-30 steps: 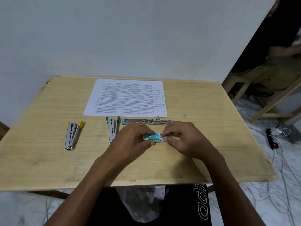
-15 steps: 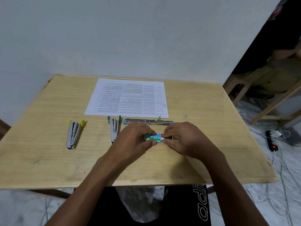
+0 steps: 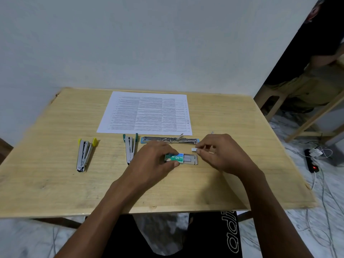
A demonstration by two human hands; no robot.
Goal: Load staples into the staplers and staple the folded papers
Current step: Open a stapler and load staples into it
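Staple strip [image 3: 194, 149] — right hand [image 3: 221, 155] pinches it.

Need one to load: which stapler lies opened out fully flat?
The blue-ended stapler, stretched in one line; the yellow stapler and green stapler gape only slightly.

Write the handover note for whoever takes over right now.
Left hand: grips the green staple box on the table, with its tray out to the right.
Right hand: pinches a staple strip near the tray's open end.
Things: yellow-tipped stapler on the left, green-tipped stapler in the middle, blue stapler opened flat beyond the hands. The printed sheet lies flat at the far side.
Done: box open, one strip out.
Left: load the staplers, then staple the paper.
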